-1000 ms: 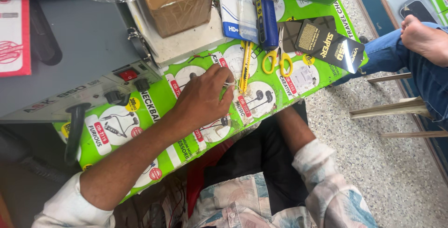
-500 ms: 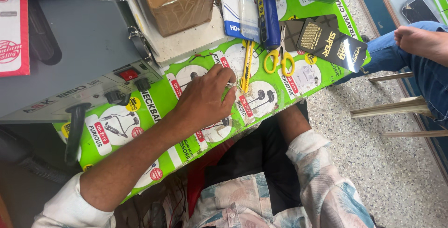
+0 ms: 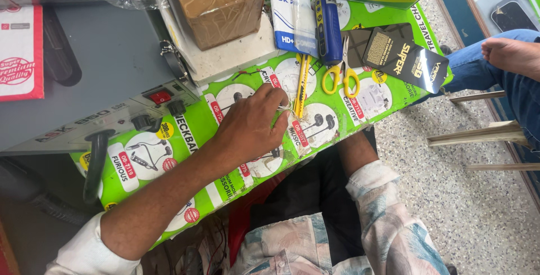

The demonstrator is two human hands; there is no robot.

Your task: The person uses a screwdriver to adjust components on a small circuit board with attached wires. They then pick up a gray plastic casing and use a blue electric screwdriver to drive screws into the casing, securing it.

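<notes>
The right hand is hidden: its forearm [image 3: 360, 157] goes under the edge of the table [image 3: 185, 134] and the hand itself is out of view below it, so whether it is open or closed cannot be told. Only the left hand [image 3: 250, 126] shows. It lies palm down on the green printed table top, fingers curled, the tips pinched on a thin pale wire [image 3: 287, 109] near the middle of the table. How far the wire runs is hard to make out; only a short loop shows beside the fingertips.

Just beside the wire lies one yellow knife [image 3: 302, 84], pointing away from the person. Right of it is one pair of scissors [image 3: 340, 75] with yellow handles, and above them one blue tool [image 3: 327, 25]. One black card [image 3: 405, 61] rests at the table's right end. One brown box [image 3: 219, 5] wrapped in tape stands on a white slab, cut off by the top edge. At the left sits one grey machine [image 3: 107, 72] with a red switch and dark knobs; its left part is cut off.

At the right edge another person's bare foot [image 3: 512, 55] rests on a leg in blue jeans, partly out of view.
</notes>
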